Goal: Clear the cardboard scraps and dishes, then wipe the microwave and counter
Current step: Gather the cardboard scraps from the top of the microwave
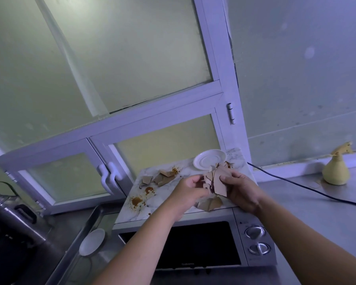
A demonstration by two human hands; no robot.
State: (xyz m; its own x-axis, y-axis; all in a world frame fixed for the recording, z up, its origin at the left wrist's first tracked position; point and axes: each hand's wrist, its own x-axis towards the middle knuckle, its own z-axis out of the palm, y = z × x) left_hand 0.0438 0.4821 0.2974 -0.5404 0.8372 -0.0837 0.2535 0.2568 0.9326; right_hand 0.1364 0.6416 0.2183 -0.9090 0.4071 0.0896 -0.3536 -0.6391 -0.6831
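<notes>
Steel tabletop (317, 204), microwave (193, 245) with orange-stained marbled top, left hand (190, 189) and right hand (237, 190) both pinching torn tan scraps (219, 185) just above that top, their long axis pointing away toward the white saucer (209, 159), loose scraps (160, 178) lying flat at left.

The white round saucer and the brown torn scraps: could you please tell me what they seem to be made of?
The white round saucer looks like glazed ceramic, though possibly plastic: it is smooth and glossy, with a moulded ring. The brown torn scraps look like cardboard: matte, stiff, flat pieces with ragged edges.
</notes>
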